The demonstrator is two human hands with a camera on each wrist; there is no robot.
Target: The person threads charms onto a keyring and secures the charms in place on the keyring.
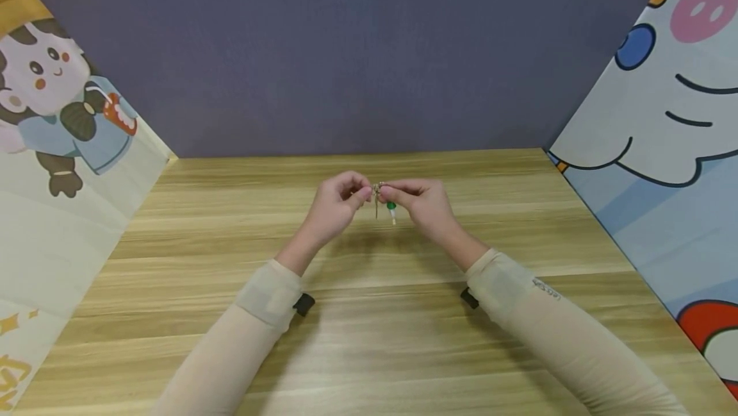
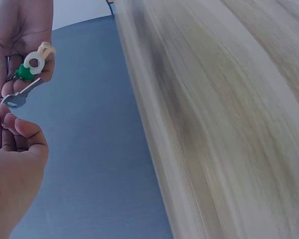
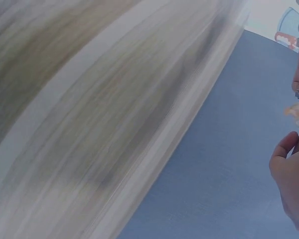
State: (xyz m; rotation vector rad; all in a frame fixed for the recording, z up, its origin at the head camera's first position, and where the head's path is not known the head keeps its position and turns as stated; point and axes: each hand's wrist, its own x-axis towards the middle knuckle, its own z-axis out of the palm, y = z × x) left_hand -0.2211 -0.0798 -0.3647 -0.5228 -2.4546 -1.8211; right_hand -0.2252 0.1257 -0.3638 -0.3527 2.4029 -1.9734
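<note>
Over the middle of the table, my left hand (image 1: pixel 337 203) and right hand (image 1: pixel 425 206) meet fingertip to fingertip at a small metal key ring (image 1: pixel 377 186). The left thumb and forefinger pinch its left side. From the other side, the right thumb and forefinger grip the ring. A metal key (image 1: pixel 377 207) hangs down between the hands. Beside it, under the right fingers, dangles a small green and white charm (image 1: pixel 392 209). The left wrist view shows a round hole in the white part of the charm (image 2: pixel 34 62), above the grey key (image 2: pixel 16 101). Fingers partly hide the ring.
A wood-grain table (image 1: pixel 369 345) spreads beneath both forearms. Behind it rises a plain dark blue-grey wall (image 1: pixel 357 57). Cartoon-printed panels flank it, a figure with a drink on the left panel (image 1: pixel 69 236) and a pink-snouted animal on the right panel (image 1: pixel 651 140).
</note>
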